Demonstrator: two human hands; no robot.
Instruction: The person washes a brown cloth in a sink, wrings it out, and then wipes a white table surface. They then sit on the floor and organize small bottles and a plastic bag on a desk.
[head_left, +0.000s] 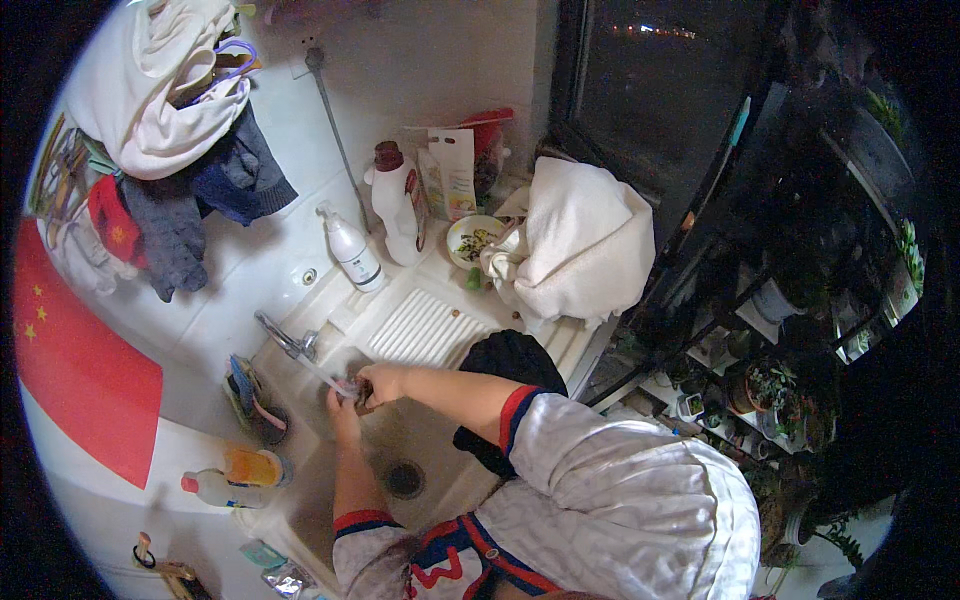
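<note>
Water runs from the chrome faucet (289, 337) onto both of my hands, which are close together over the beige laundry sink (450, 457). My left hand (342, 405) is under the stream with its fingers up. Beside it, my right hand (381, 385) bends around a small dark thing that I cannot identify. Whether my left hand also grips it is unclear. Below my hands lies the dark round drain (403, 478). A black cloth (517, 356) hangs over the sink's right side, partly behind my right arm. The ribbed washboard (424, 326) is just above my right forearm.
Behind the washboard stand a white pump bottle (352, 251), a white jug with a dark red cap (396, 202) and a bowl (474, 240). A cream cloth bundle (585, 240) sits right. Bottles (225, 487) and a brush holder (259, 409) line the left; clothes (180, 112) hang above.
</note>
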